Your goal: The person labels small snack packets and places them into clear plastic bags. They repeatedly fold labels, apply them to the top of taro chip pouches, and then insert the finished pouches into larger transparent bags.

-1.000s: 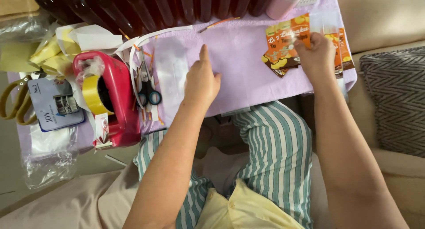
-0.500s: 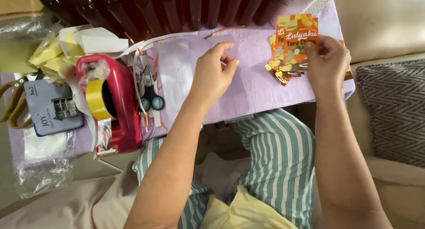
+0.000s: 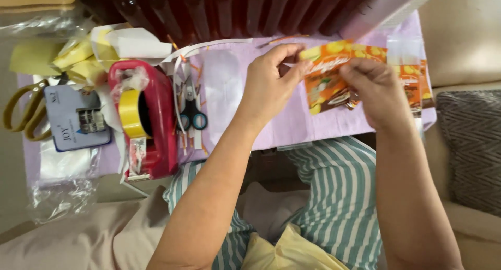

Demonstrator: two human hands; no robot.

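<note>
Orange and yellow, the snack packet (image 3: 334, 74) is held up just above the far right part of the desk (image 3: 292, 126), pinched at its left edge by the thumb and fingers of the left hand (image 3: 271, 82) and at its right side by the closed fingers of the right hand (image 3: 376, 90). More orange packets (image 3: 415, 87) lie under and behind the right hand, close to the desk's right edge. Between the hands and the red tape dispenser (image 3: 151, 118) with its yellow roll, a stretch of the lilac cloth is bare, save for a clear plastic sleeve (image 3: 223, 87). Small black-handled scissors (image 3: 192, 110) lie just beside the dispenser among paper strips. Further left sit a pale blue staple box (image 3: 75, 118), big yellow-handled scissors (image 3: 26, 116) at the left edge, and crumpled clear bags (image 3: 60, 197) hanging over the near edge. Dark red bottles (image 3: 219, 11) line the far edge. A grey patterned cushion (image 3: 469, 144) sits on the beige sofa to the right.
</note>
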